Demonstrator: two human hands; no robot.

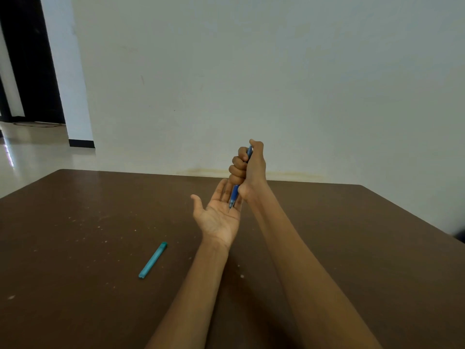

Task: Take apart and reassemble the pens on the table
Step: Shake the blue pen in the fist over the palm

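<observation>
Slim blue pen (235,195), tip down, in fisted right hand (247,170) over flat-fingered left palm (218,215), perhaps touching.

Two bare forearms reach in from the bottom edge, with no sleeves showing anywhere along them. The left hand (218,214) and right hand (249,170) wear no gloves, rings, watch or bracelet; both wrists are plain, slender and unmarked.
</observation>
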